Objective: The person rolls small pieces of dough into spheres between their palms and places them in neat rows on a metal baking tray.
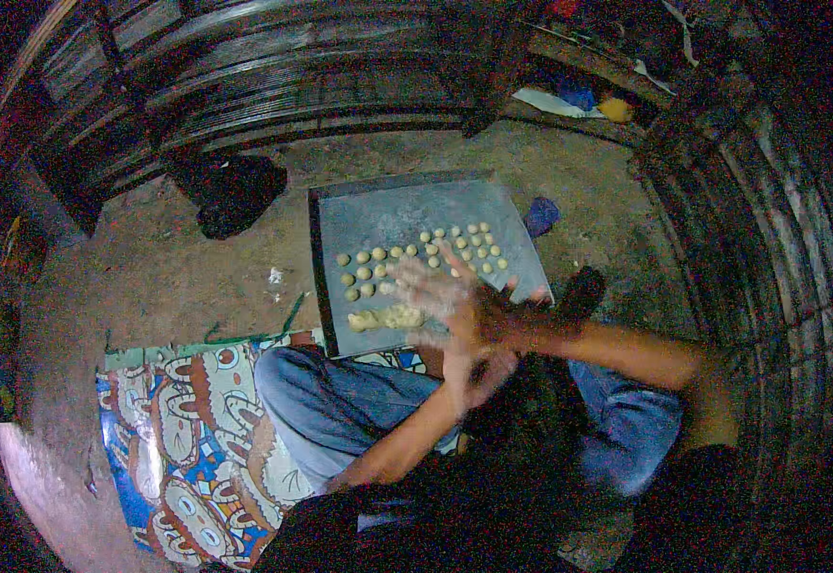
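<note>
My right hand (471, 312) reaches in from the right over a metal tray, fingers stretched out and spread, smeared by motion. Crossing beneath it is my left hand (485, 374), its palm against the right one near the wrist. A few outstretched left fingertips show past the right wrist. Whether anything lies between the palms is hidden. On the floured tray (378, 205) sit small round dough balls (364, 256) in rows, several of them partly behind my right hand. A lumpy strip of dough (383, 318) lies at the tray's near left side.
The tray rests on the bare floor (244, 277) before my folded legs (340, 392). A patterned mat (197, 430) spreads at the left. Farther back lies a dark bundle (235, 196); a purple-blue item (541, 216) is beside the tray's right edge. Slatted dark furniture (311, 91) stands behind.
</note>
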Demonstrator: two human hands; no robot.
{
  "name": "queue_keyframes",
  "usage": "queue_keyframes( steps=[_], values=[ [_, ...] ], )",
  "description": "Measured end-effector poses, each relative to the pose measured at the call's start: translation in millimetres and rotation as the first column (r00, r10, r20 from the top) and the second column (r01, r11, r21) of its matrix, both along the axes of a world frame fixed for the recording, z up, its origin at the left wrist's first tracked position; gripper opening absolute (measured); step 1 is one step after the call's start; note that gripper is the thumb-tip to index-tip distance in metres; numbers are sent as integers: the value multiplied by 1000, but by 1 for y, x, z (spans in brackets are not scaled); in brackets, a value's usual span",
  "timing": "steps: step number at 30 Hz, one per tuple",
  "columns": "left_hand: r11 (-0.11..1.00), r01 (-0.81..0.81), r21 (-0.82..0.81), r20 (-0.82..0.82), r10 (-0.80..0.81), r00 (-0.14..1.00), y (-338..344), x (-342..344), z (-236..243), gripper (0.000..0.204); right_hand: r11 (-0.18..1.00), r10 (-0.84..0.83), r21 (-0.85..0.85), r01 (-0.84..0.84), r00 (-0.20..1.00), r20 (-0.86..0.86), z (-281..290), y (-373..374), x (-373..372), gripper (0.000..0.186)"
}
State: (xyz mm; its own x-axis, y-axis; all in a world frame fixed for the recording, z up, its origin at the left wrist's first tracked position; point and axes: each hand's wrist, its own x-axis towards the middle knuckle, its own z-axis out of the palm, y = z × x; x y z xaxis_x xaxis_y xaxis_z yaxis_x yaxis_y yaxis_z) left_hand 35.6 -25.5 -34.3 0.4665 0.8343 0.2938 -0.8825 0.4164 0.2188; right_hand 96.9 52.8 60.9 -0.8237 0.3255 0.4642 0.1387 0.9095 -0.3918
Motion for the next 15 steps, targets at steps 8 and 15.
queue_keyframes(
  steps=[8,15],
  values=[
    [807,-591,11,605,465,647,67,8,-53,69,999,39,-38,-39,999,-6,-25,-14,-25,67],
    [998,56,38,424,-67,903,27,-20,24,74,702,-290,-216,-678,5,-957,-98,-41,-60,66]
  ],
)
